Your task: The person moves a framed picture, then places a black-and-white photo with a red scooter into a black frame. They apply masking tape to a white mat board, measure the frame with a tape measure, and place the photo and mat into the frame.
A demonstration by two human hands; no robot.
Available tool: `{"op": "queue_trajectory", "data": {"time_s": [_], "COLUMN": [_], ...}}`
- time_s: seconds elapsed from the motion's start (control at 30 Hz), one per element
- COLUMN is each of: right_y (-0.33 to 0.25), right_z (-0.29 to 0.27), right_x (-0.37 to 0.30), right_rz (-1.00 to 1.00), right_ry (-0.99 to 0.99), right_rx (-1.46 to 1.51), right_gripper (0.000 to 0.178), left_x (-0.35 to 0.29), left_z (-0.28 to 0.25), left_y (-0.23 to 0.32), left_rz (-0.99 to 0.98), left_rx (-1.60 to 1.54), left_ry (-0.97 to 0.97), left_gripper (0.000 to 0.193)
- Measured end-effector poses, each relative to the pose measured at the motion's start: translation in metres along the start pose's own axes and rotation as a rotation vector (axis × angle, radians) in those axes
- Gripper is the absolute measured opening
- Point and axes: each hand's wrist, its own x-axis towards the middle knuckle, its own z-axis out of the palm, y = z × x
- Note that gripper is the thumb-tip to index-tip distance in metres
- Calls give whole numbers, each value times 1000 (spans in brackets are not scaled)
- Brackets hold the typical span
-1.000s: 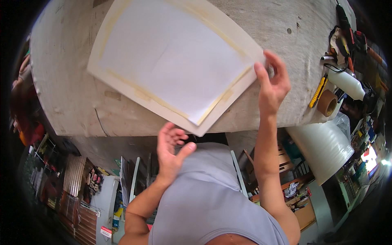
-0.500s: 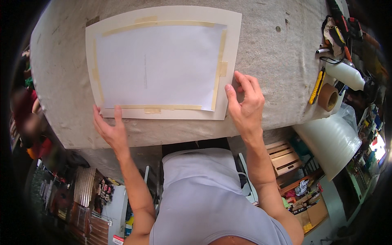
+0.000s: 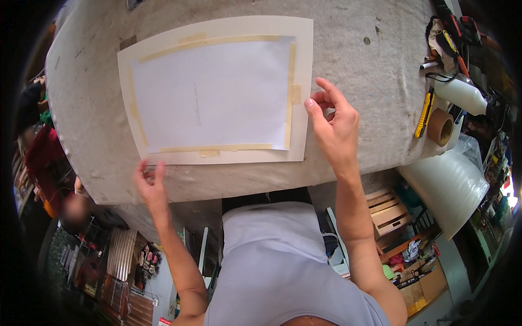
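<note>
A white mat board (image 3: 303, 65) lies flat on the cloth-covered table (image 3: 375, 87). A white sheet of paper (image 3: 217, 103) is fixed onto it with strips of cream masking tape (image 3: 217, 148) along its four sides, and a faint line of print crosses the sheet. Just below the board's lower left corner is my left hand (image 3: 150, 187), slightly blurred, fingers apart and holding nothing. Beside the right edge my right hand (image 3: 338, 127) hovers, its thumb apart from the loosely bent fingers, with nothing in them.
On the table's right side lie a yellow utility knife (image 3: 424, 112), a roll of brown tape (image 3: 440, 127), a white bottle (image 3: 461, 94) and a tape measure (image 3: 447, 44). A wooden crate (image 3: 387, 212) and a large translucent roll (image 3: 448, 190) stand below. Another person (image 3: 46, 157) is at the far left.
My left hand has drawn back from the board's lower left corner. My right hand has come slightly away from the right edge. The whole view has shifted a little.
</note>
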Motion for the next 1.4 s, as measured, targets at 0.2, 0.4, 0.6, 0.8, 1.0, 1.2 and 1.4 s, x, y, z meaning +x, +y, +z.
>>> {"op": "queue_trajectory", "data": {"time_s": [0.2,0.4,0.6,0.8,1.0,1.2,1.4], "right_y": [3,3,5,1,-2,0,-2], "right_z": [0,-17,-15,-6,1,2,4], "right_x": [8,64,80,82,77,78,80], "right_rz": [-92,-224,-422,-492,-500,-523,-506], "right_ry": [-7,-18,-92,-104,-73,-51,-49], "right_rx": [-64,-95,-274,-388,-458,-480,-493], "right_gripper": [32,28,20,13,10,8,7], "left_x": [8,-76,-67,-1,50,97,110], "left_z": [-16,-26,-4,71,150,183,193], "left_y": [-10,8,71,151,212,242,234], "left_rz": [-14,-290,129,703,1201,1297,1397], "left_rx": [80,-58,55,-84,-101,-100,-199], "left_ry": [-85,-689,-851,-514,-220,-385,-282], "left_gripper": [41,27,30,33,23,10,10]}}
